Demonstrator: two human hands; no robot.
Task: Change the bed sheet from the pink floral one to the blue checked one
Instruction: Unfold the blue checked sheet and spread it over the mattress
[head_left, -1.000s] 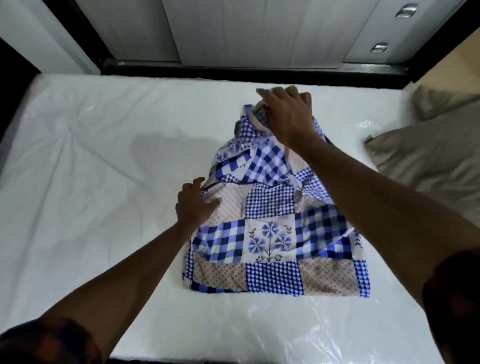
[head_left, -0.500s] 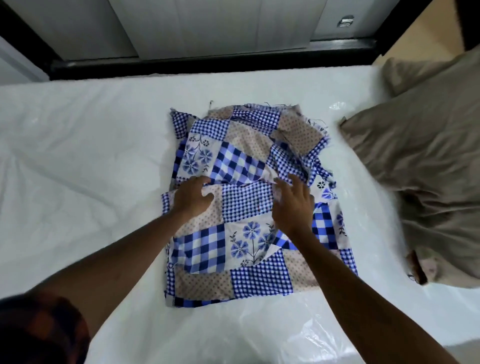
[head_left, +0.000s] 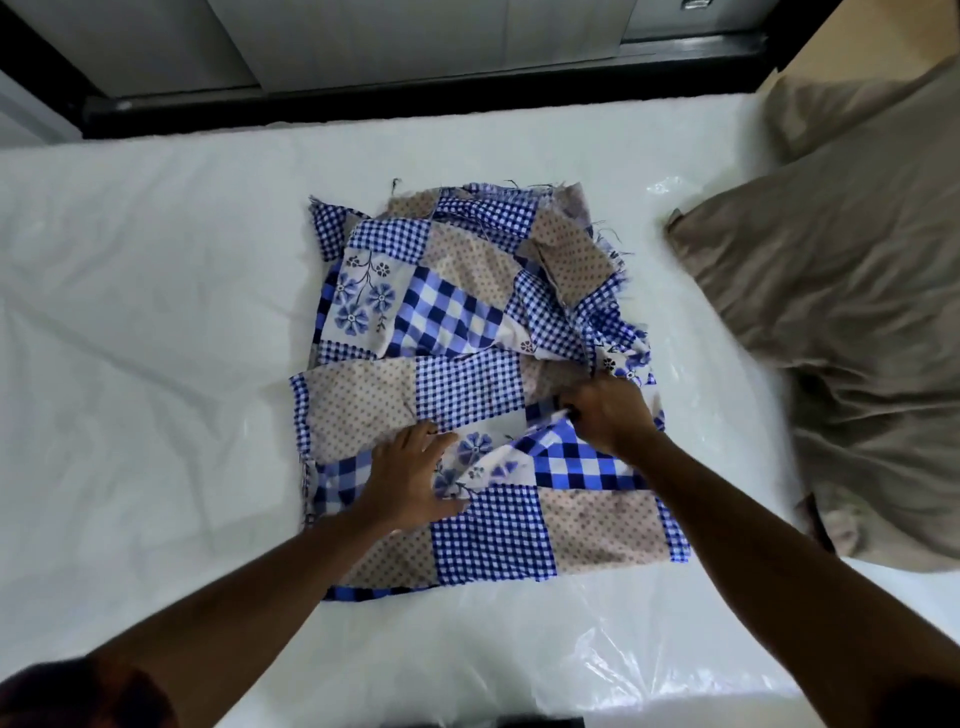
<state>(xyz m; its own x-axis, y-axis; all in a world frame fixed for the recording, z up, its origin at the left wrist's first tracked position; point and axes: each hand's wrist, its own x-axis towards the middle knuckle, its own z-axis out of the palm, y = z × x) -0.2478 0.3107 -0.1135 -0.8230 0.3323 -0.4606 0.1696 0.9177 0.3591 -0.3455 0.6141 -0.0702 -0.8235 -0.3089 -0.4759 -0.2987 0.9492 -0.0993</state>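
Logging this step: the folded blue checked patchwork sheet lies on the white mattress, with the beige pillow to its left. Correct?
Not quite. The head view shows the beige fabric pillow to the right of the folded blue checked patchwork sheet, which does lie on the white mattress.

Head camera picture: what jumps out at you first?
The folded blue checked patchwork sheet jumps out, lying in the middle of the white mattress. The left hand presses flat on it while the right hand pinches up a fold. A crumpled beige pillow lies at the right.
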